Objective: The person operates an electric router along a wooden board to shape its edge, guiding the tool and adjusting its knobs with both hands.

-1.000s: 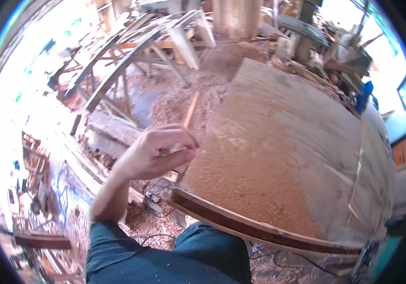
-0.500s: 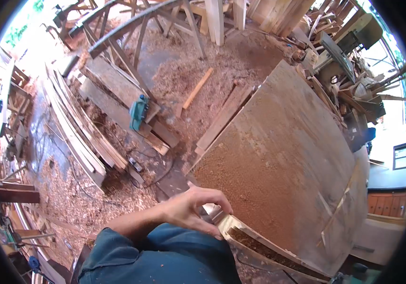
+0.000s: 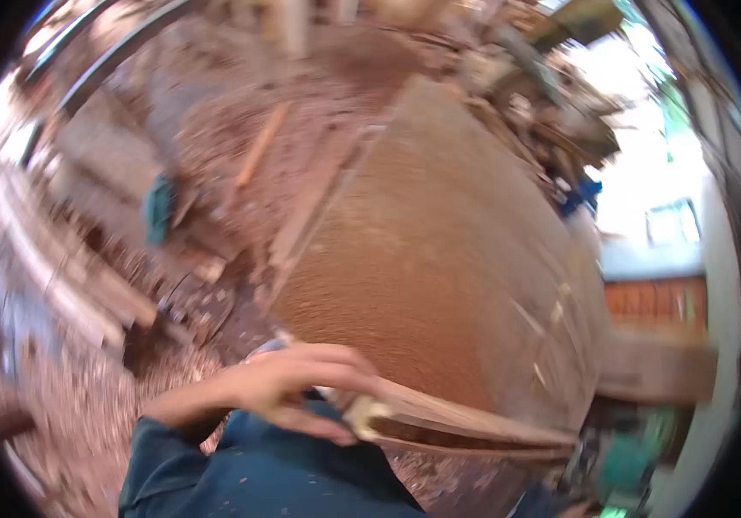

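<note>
My left hand [image 3: 297, 388] is at the near left end of a long wooden piece [image 3: 474, 420], with fingers on its far side and thumb on its near side. A dark, hollow slot runs along the piece, which lies along the near edge of a broad, sawdust-covered wooden tabletop [image 3: 405, 233]. At the bottom edge, a small blurred skin-coloured patch may be my right hand [image 3: 579, 511]; its fingers cannot be made out. Close to it is a blurred teal object [image 3: 625, 462], perhaps a power tool.
A teal power tool [image 3: 159, 210] rests on boards to the left. Long planks [image 3: 59, 268] lie on the shavings-strewn floor, as does an orange-brown strip [image 3: 264, 144]. Scrap wood [image 3: 551, 112] is heaped beyond the tabletop. A wooden cabinet [image 3: 655, 300] stands at the right.
The view has swung right, so the scene has shifted left and blurred. More of the teal object at lower right shows. My left hand stays at the wooden piece's end.
</note>
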`<move>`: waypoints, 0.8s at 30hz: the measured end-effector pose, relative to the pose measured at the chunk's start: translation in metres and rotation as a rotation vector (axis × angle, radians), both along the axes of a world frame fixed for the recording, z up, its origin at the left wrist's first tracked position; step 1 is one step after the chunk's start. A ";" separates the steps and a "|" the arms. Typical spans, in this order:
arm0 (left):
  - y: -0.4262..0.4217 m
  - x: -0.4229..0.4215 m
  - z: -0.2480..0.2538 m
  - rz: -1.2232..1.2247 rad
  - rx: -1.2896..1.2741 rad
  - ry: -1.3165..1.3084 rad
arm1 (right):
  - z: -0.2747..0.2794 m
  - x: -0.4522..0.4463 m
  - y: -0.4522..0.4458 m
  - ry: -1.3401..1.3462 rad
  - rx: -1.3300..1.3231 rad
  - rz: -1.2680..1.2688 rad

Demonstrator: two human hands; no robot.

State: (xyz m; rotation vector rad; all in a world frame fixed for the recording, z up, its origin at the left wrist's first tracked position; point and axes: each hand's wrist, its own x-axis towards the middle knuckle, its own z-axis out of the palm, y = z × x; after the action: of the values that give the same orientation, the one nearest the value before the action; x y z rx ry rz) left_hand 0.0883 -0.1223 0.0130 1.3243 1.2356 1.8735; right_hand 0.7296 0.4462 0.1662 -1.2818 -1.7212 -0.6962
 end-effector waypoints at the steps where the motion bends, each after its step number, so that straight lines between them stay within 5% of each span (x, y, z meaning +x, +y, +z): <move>1: 0.001 -0.013 0.003 -0.020 0.031 0.017 | -0.007 0.009 -0.004 -0.079 -0.008 -0.071; 5: 0.040 -0.041 0.051 0.156 -0.051 0.080 | -0.017 -0.072 -0.058 0.202 -0.027 0.107; 11: 0.203 -0.008 0.184 -0.238 -0.146 0.661 | -0.005 -0.108 -0.078 0.668 -0.251 0.173; 14: 0.321 0.046 0.204 -0.368 -0.068 0.728 | -0.002 -0.124 -0.080 0.758 -0.248 0.214; 15: 0.361 0.066 0.206 -0.387 -0.055 0.748 | -0.010 -0.107 -0.068 0.532 -0.101 0.196; 17: 0.449 0.114 0.198 -0.359 -0.028 0.717 | -0.012 -0.104 -0.064 0.208 0.150 0.130; 19: 0.523 0.171 0.187 -0.265 0.031 0.576 | -0.008 -0.112 -0.073 0.504 -0.072 0.118; 24: 0.626 0.264 0.177 -0.421 -0.171 0.235 | 0.001 -0.119 -0.080 0.574 -0.144 0.130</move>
State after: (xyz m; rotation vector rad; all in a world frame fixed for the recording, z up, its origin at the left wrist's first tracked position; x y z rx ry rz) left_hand 0.3525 0.5041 0.1904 1.5955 1.0929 1.3222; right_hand 0.6110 0.3665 0.1675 -1.2944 -1.3750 -0.1044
